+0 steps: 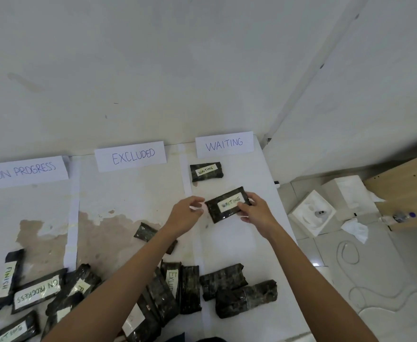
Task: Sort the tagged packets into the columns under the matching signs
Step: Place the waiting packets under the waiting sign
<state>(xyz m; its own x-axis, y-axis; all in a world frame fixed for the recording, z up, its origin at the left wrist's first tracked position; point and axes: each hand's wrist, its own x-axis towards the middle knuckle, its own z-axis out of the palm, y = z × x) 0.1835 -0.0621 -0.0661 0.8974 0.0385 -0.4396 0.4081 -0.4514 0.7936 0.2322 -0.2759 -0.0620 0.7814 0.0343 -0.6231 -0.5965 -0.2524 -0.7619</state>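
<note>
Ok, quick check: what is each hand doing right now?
Left hand: open, fingers curled at the left end of the WAITING packet; contact cannot be told.
Right hand: shut on the WAITING packet's right end.

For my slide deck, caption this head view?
Right hand holds a WAITING-tagged packet under the WAITING sign; left hand alongside.

Dark WAITING packet (228,204) tilted, under WAITING sign (224,144)

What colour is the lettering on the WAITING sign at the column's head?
Blue handwritten capitals on the white paper WAITING sign, clearest in the head view.
</note>
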